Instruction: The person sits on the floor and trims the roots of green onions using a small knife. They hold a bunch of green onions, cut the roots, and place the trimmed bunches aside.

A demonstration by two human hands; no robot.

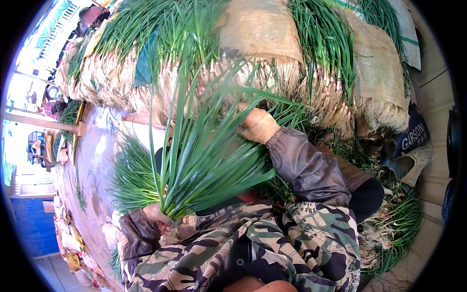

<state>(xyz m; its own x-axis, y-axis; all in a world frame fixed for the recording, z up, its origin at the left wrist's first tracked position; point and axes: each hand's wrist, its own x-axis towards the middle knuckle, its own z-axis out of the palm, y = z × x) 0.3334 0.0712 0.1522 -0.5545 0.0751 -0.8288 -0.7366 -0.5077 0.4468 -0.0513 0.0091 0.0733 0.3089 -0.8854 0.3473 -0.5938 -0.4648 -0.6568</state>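
My left hand, in a pale glove, is closed around the lower end of a bunch of spring onions. The long green leaves fan up and to the right from my grip, and the bunch's base is mostly hidden by the hand. Among the upper leaves, on their right side, is my right hand in a tan glove. Its fingers are curled and partly hidden, so whether they grip a leaf is unclear. Another clump of green leaves lies just left of the held bunch.
Ahead stands a long row of spring onions with pale roots facing me, partly covered by woven sacks. More onions lie on the floor at right, near a dark printed bag. Another person is at upper left.
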